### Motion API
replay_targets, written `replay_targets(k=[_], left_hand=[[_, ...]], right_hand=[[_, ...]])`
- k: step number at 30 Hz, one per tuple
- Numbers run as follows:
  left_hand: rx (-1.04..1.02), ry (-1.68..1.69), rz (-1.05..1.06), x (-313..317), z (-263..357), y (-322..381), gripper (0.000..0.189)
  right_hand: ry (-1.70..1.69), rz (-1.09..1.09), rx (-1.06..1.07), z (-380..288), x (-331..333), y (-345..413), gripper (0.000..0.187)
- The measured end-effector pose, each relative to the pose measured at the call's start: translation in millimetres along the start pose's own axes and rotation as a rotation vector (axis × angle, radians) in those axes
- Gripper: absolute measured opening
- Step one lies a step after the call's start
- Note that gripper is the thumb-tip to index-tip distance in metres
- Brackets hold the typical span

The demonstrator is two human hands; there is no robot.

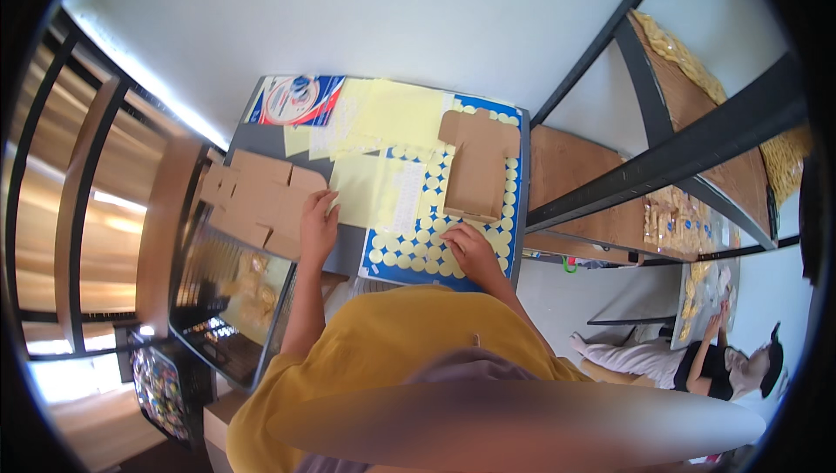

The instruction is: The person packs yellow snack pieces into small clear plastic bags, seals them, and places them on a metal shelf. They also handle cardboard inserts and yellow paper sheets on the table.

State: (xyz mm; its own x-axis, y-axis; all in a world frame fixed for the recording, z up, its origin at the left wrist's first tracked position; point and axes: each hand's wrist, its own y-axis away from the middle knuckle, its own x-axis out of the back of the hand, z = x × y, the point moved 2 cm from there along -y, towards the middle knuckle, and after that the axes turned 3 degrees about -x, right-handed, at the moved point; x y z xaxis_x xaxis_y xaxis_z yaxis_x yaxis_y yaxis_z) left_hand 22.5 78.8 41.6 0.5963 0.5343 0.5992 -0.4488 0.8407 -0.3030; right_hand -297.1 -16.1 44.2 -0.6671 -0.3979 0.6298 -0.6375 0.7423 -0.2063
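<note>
My left hand [318, 228] is at the right edge of a flat cardboard box blank [261, 189], its fingers loosely bent and slightly apart. I see nothing held in it. My right hand [471, 252] is low over a blue sheet [398, 264] covered with rows of pale yellow round stickers [423, 236]. Its fingers are bent, with no object visible between them. Just beyond that hand, a partly folded cardboard box [479, 172] lies on the sheet, its inside facing up and its flaps spread at the far end.
Yellow paper sheets [405, 110] and a printed packet [297, 100] lie on the dark table [346, 244]. A black plastic crate [222, 342] with bagged goods is at the left. Metal-framed shelving [575, 179] borders the right. Another person [702, 368] works at a table farther right.
</note>
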Motion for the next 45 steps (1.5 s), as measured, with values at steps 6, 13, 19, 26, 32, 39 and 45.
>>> replay_targets(k=[6,13,19,26,32,39,45], left_hand=[[-0.037,-0.002,-0.048,23.1,-2.7,-30.8,0.042],[-0.052,0.074,-0.105,36.7,-14.2,-59.3,0.062],[-0.174,0.172,-0.337,10.8,-11.2,-91.5,0.053],[-0.428,0.242,-0.692,-49.9,36.8,-94.6,0.036],[-0.537,0.32,-0.775,-80.2,78.3,-56.3,0.032],[-0.579,0.271,-0.703,-128.6,128.0,-21.4,0.03],[-0.615,0.175,-0.549,-172.6,165.3,9.7,0.029]], right_hand=[[-0.01,0.107,0.02,-15.1,-18.6,-17.1,0.013],[0.138,0.278,-0.102,-43.9,-35.2,-16.1,0.023],[0.245,0.526,-0.372,-56.0,-27.5,32.1,0.027],[0.265,0.655,-0.644,-77.4,-31.5,97.1,0.026],[0.266,0.687,-0.626,-69.4,-19.0,120.3,0.021],[0.259,0.594,-0.532,-22.3,42.2,143.0,0.018],[0.305,0.598,-0.48,25.6,115.1,179.5,0.02]])
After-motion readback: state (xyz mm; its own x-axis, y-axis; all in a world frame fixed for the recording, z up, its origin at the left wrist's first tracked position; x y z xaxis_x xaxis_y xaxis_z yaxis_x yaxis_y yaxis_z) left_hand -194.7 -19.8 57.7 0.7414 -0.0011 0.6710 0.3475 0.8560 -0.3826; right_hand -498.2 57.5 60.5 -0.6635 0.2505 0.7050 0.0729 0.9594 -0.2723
